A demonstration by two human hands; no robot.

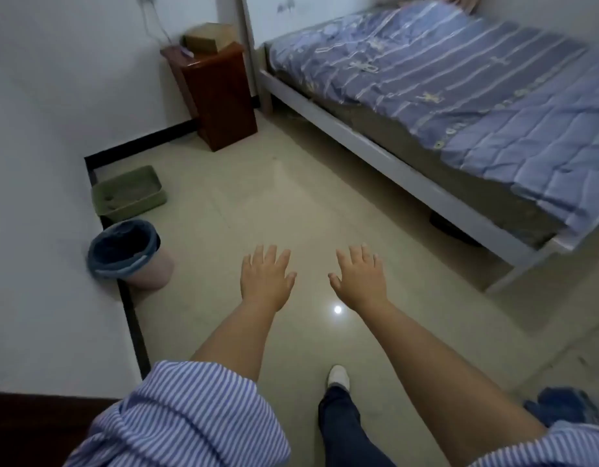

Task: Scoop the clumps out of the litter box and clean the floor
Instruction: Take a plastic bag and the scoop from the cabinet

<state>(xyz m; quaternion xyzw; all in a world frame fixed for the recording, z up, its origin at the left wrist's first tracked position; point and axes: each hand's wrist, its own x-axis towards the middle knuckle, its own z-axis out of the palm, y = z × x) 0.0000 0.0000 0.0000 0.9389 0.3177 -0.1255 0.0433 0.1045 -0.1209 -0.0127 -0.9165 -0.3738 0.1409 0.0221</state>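
Overhead, both hands' fingers spread empty above glossy floor near bed.

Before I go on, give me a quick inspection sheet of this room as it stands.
Surface: glossy beige tile floor, a light reflection between the arms.
Job's things: green litter box against the left wall; lined pink bin just nearer; no scoop seen.
Clutter: box on the wooden cabinet.
Hands: left hand and right hand spread, holding nothing.
Cables: nothing clearly seen.
Surroundings: bed with blue striped quilt on the right.
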